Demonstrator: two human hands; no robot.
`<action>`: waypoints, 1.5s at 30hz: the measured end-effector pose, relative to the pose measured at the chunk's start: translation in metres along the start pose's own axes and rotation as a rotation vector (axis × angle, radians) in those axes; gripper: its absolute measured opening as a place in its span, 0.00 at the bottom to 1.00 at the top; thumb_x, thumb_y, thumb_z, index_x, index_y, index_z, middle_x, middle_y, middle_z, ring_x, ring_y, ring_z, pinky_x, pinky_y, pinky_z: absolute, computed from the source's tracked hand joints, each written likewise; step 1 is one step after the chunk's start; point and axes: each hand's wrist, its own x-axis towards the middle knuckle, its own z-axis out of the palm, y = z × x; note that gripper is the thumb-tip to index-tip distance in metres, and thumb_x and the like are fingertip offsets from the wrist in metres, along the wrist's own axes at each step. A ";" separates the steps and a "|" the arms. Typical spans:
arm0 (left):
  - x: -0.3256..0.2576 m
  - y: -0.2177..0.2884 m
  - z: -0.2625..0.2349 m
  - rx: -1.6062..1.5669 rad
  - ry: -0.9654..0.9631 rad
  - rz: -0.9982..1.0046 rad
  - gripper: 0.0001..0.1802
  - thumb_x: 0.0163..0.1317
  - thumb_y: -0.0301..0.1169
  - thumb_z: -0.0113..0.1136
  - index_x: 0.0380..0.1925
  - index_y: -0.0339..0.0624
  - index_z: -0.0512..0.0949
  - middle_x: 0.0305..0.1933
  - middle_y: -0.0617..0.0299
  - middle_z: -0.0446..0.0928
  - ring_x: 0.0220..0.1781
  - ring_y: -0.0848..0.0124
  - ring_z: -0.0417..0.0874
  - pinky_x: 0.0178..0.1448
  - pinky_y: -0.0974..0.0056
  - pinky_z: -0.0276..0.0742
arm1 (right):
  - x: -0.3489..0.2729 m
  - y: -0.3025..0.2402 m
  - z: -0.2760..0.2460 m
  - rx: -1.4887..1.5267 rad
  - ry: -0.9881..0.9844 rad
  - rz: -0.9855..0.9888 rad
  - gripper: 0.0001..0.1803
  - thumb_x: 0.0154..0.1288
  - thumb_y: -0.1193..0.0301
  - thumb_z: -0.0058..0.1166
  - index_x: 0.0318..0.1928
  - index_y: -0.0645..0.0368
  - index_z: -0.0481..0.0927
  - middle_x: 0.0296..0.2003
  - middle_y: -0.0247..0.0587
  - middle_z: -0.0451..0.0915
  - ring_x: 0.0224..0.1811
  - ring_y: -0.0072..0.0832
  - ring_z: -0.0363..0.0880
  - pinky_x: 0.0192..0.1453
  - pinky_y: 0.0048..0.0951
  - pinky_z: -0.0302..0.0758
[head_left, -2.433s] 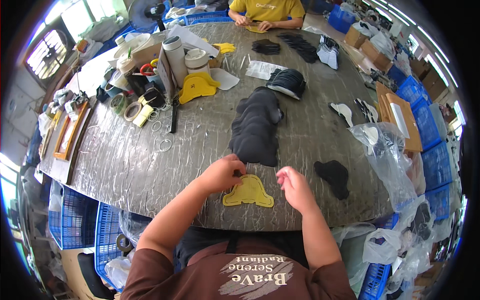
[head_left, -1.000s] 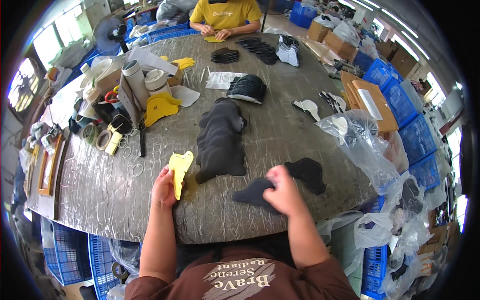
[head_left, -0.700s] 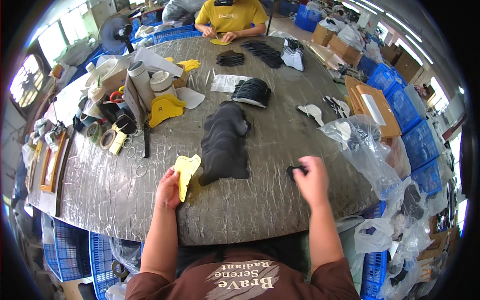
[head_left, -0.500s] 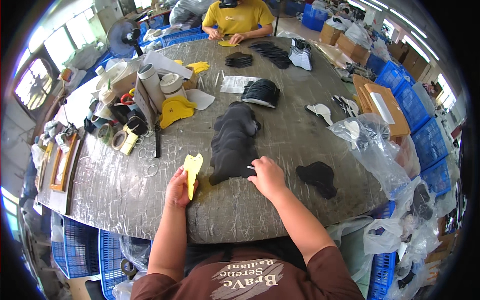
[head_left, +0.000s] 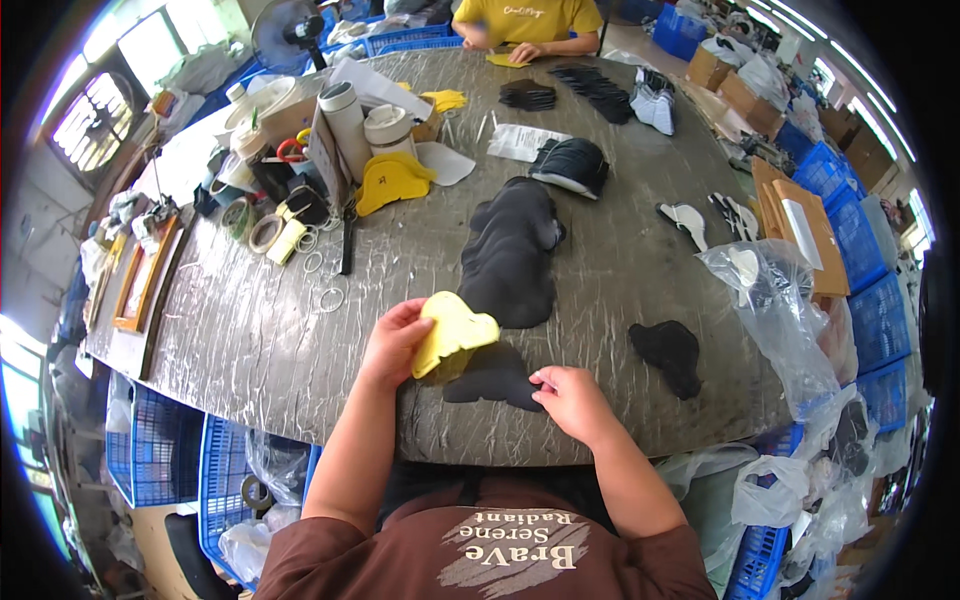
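Note:
My left hand (head_left: 398,345) is closed on a yellow flat template (head_left: 452,333) with a curved outline, holding it tilted over a black cut piece (head_left: 492,380). That piece lies on the table close to me, partly covered by the template. With thumb and fingertips together, my right hand (head_left: 572,400) pinches the right edge of the black piece. Whether a thin pale stick is still in those fingers is hidden. Just beyond lies a row of overlapping black pieces (head_left: 508,255). To the right sits another black piece (head_left: 665,357), by itself.
Cups, tape rolls and a yellow shape (head_left: 395,182) crowd the left of the table (head_left: 400,260). A stack of black curved parts (head_left: 570,167) sits farther back. Clear plastic bags (head_left: 765,300) and blue crates (head_left: 880,310) line the right. Across the table works a person (head_left: 525,30).
A black piece has come away from the row toward me, at my right hand. My left hand has moved right, turning the yellow template face-up over that piece. The view has shifted.

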 end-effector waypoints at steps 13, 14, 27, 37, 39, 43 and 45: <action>-0.069 -0.004 0.052 1.459 -0.124 0.426 0.25 0.46 0.30 0.72 0.45 0.32 0.79 0.50 0.51 0.75 0.52 0.51 0.73 0.59 0.54 0.70 | -0.028 0.000 0.023 -0.435 0.186 -0.174 0.22 0.45 0.67 0.71 0.42 0.59 0.80 0.37 0.38 0.74 0.43 0.38 0.76 0.44 0.38 0.77; -0.077 -0.004 0.047 1.447 -0.139 0.394 0.23 0.46 0.29 0.72 0.44 0.33 0.79 0.48 0.51 0.76 0.50 0.51 0.74 0.58 0.55 0.71 | -0.029 0.000 0.024 -0.432 0.183 -0.174 0.22 0.45 0.67 0.71 0.42 0.59 0.80 0.37 0.38 0.74 0.43 0.38 0.76 0.44 0.38 0.77; -0.104 -0.030 0.048 1.404 -0.052 0.530 0.13 0.49 0.24 0.68 0.37 0.38 0.82 0.43 0.58 0.77 0.45 0.57 0.75 0.51 0.58 0.74 | -0.032 -0.002 0.024 -0.372 0.242 -0.229 0.17 0.46 0.72 0.70 0.38 0.61 0.80 0.35 0.41 0.75 0.39 0.41 0.76 0.43 0.39 0.74; -0.104 -0.032 0.051 1.421 -0.055 0.557 0.12 0.51 0.24 0.67 0.38 0.38 0.82 0.43 0.57 0.77 0.44 0.57 0.74 0.51 0.57 0.73 | -0.034 0.003 0.025 -0.385 0.241 -0.217 0.16 0.48 0.70 0.69 0.39 0.59 0.80 0.36 0.39 0.74 0.42 0.40 0.76 0.44 0.38 0.76; -0.104 -0.033 0.051 1.425 -0.041 0.557 0.12 0.50 0.24 0.68 0.37 0.38 0.82 0.44 0.58 0.77 0.45 0.57 0.75 0.51 0.58 0.74 | -0.034 0.003 0.025 -0.378 0.241 -0.222 0.16 0.48 0.71 0.69 0.39 0.60 0.80 0.36 0.39 0.74 0.42 0.40 0.76 0.44 0.38 0.76; -0.104 -0.034 0.051 1.436 -0.026 0.590 0.12 0.51 0.24 0.67 0.38 0.39 0.82 0.44 0.57 0.76 0.44 0.56 0.74 0.50 0.58 0.74 | -0.033 0.004 0.027 -0.365 0.245 -0.224 0.16 0.48 0.71 0.68 0.39 0.60 0.80 0.36 0.39 0.74 0.42 0.40 0.76 0.44 0.38 0.76; -0.103 -0.035 0.050 1.432 -0.027 0.594 0.12 0.51 0.24 0.67 0.38 0.38 0.82 0.44 0.57 0.76 0.44 0.56 0.74 0.51 0.58 0.74 | -0.033 0.004 0.027 -0.367 0.247 -0.220 0.16 0.48 0.71 0.68 0.39 0.60 0.80 0.36 0.40 0.74 0.42 0.40 0.76 0.44 0.38 0.76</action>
